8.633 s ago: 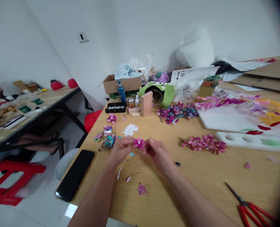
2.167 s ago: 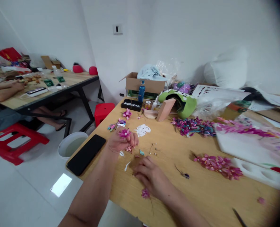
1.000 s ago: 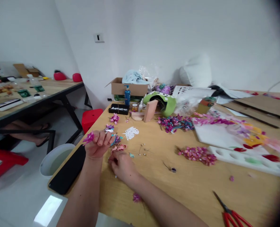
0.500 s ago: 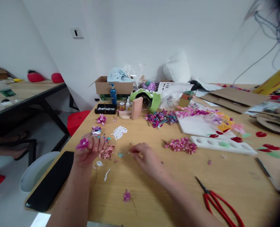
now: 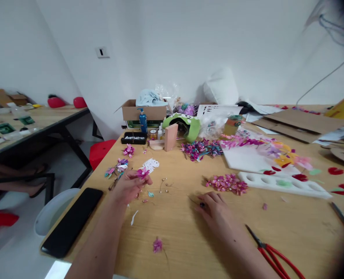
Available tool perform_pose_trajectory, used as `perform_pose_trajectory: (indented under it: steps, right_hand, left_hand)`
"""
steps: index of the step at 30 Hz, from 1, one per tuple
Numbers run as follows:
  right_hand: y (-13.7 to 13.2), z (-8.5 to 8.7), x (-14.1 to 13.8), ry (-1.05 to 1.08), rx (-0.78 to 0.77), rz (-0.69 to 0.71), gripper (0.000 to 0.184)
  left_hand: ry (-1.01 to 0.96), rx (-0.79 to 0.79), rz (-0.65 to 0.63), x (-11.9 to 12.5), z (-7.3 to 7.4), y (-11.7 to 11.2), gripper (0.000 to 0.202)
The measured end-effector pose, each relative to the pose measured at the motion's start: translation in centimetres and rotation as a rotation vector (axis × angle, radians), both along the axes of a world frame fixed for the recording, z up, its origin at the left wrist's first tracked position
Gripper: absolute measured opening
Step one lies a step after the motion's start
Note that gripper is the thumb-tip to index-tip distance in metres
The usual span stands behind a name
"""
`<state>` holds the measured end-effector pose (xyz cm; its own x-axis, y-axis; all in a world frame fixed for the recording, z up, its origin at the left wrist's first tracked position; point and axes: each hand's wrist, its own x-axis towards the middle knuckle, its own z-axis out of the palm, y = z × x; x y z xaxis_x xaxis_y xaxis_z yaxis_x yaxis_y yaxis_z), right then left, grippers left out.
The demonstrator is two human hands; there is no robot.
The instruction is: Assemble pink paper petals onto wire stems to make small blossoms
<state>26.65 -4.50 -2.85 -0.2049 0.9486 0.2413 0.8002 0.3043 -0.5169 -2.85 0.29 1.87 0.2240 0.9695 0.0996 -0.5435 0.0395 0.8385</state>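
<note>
My left hand (image 5: 128, 186) pinches a magenta artificial flower (image 5: 143, 173) with a pale centre, held over the left part of the table. My right hand (image 5: 215, 209) rests low at the table's middle, its thumb and fingers closing on a small dark piece (image 5: 202, 204); a thin strand shows beside the fingertips. Between the hands lie thin-stemmed beads (image 5: 164, 179) and a teal petal (image 5: 151, 194). A loose purple flower (image 5: 157, 245) with a thin stem lies nearer me. Just beyond my right hand is a heap of pink flowers (image 5: 227, 183).
Red-handled scissors (image 5: 269, 248) lie front right, a black phone (image 5: 73, 221) at the left edge. White cut pieces (image 5: 151, 165), a black tray (image 5: 134, 138), a wooden block (image 5: 171, 137) and a blue pump bottle (image 5: 143, 121) stand farther back. A white holed strip (image 5: 284, 185) lies right.
My left hand has moved right and turned, bringing the magenta flower inward. My right hand has left the beads and moved right to the small dark piece. The view has shifted slightly.
</note>
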Motion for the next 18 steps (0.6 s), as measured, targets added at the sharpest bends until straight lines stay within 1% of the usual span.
perform_pose_trajectory:
  steps: [2,4,6,8,10,11,14,18]
  right_hand:
    - [0.4,0.8,-0.3,0.062,0.056,-0.003,0.021]
    - [0.9,2.2,-1.2,0.173,0.036,0.024,0.023]
    - [1.4,4.1,-2.6,0.325,-0.077,0.105,0.028]
    - [1.9,6.0,-4.4,0.489,-0.203,0.202,0.032]
    - [2.5,7.6,-6.1,0.625,-0.27,0.303,0.034]
    - [2.8,8.2,-6.9,0.681,-0.272,0.353,0.034]
    - [3.5,9.0,-8.6,0.806,-0.279,0.441,0.033]
    - [3.5,9.1,-9.8,0.932,-0.325,0.478,0.032]
  left_hand:
    - [-0.114,-0.097,0.042,0.8,-0.2,0.2,0.013]
    - [-0.183,-0.17,0.045,1.8,-0.1,0.4,0.012]
    - [-0.191,-0.2,0.032,3.1,0.2,0.4,0.009]
    - [-0.164,-0.192,0.018,4.3,0.9,0.2,0.008]
    - [-0.101,-0.18,-0.008,5.4,1.8,-0.1,0.007]
    - [-0.073,-0.175,-0.021,5.9,2.2,-0.3,0.008]
    - [-0.048,-0.166,-0.032,6.5,3.5,-0.8,0.012]
    - [-0.066,-0.182,0.008,6.4,4.7,-1.6,0.012]
